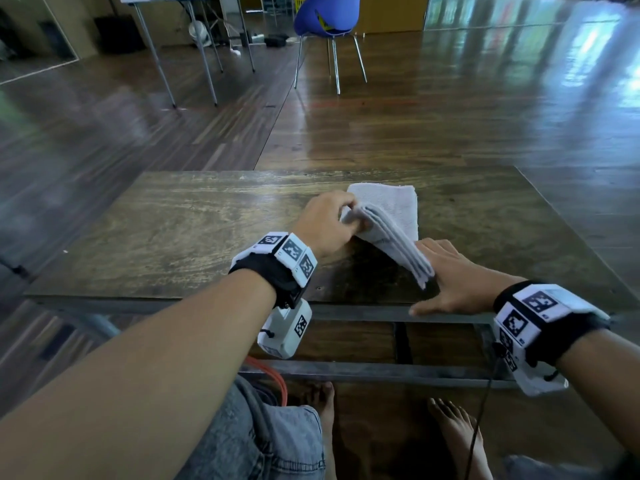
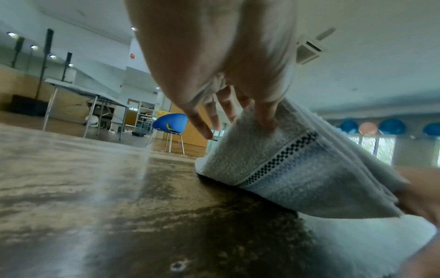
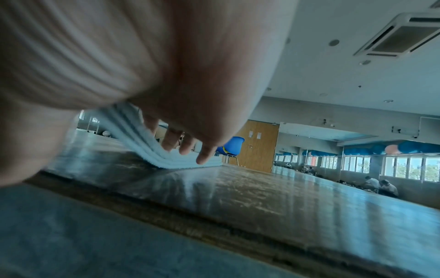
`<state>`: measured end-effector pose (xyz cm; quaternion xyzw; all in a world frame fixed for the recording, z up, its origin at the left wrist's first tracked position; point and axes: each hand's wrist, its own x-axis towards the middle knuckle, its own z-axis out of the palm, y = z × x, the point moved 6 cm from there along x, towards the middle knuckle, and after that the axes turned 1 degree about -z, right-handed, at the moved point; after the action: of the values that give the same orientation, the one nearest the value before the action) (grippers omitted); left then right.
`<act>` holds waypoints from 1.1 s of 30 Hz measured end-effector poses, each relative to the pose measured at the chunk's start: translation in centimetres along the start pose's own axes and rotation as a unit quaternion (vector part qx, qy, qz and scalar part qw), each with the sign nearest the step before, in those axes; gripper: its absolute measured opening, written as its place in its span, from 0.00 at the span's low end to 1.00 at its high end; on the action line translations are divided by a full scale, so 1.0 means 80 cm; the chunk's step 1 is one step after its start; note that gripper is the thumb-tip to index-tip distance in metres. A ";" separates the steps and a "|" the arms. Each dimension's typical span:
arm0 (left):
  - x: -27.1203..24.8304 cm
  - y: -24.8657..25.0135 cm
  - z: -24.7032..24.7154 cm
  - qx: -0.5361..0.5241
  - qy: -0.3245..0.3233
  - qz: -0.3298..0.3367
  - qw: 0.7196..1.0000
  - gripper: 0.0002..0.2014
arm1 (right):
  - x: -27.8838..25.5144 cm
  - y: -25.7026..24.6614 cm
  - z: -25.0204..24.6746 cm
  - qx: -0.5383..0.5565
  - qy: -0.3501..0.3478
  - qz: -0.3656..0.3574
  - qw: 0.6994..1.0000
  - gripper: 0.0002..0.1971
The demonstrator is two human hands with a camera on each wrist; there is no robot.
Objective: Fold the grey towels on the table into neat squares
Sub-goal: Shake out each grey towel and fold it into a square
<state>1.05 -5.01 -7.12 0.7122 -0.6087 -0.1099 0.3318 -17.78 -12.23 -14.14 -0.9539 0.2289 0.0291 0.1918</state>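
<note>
One grey towel [image 1: 391,202] lies folded on the wooden table [image 1: 173,237], right of centre. Its upper layers are lifted into a slanting flap. My left hand [image 1: 346,216] pinches the flap's far left corner; in the left wrist view the thumb [image 2: 266,120] presses the towel [image 2: 285,169], which bears a dark checked stripe. My right hand [image 1: 446,271] lies low near the table's front edge with straight fingers [image 3: 183,148]. The flap's near corner rests against it between thumb and forefinger. The stacked towel edges [image 3: 147,150] show in the right wrist view.
The table's front edge [image 1: 346,301] runs just under my right wrist. A blue chair [image 1: 325,15] and a folding table [image 1: 180,29] stand on the floor beyond. An orange cable [image 1: 273,375] hangs by my knee. People [image 3: 378,184] sit far off.
</note>
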 end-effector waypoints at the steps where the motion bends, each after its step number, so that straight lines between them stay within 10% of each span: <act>1: 0.002 -0.001 -0.002 -0.010 0.011 -0.011 1.000 0.11 | 0.000 -0.006 -0.007 0.018 0.039 -0.023 0.999 0.34; 6: 0.006 -0.019 -0.006 -0.004 0.007 -0.091 0.996 0.14 | 0.001 0.000 -0.045 0.205 0.165 0.014 0.965 0.03; 13: -0.018 -0.067 0.034 -0.025 -0.236 -0.292 0.927 0.16 | 0.002 0.018 -0.017 0.374 -0.050 0.152 0.914 0.11; 20: 0.023 -0.060 0.041 -0.031 -0.063 -0.248 0.966 0.19 | 0.038 0.057 -0.035 0.341 0.111 0.222 0.907 0.11; 33: 0.061 -0.097 0.077 0.051 0.008 -0.191 0.980 0.16 | 0.072 0.083 -0.018 0.337 0.098 0.254 0.901 0.09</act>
<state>4.94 -11.36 -15.28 0.8323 -0.4637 -0.1340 0.2727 -15.66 -20.67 -15.97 -0.7398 0.4772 -0.0962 0.4644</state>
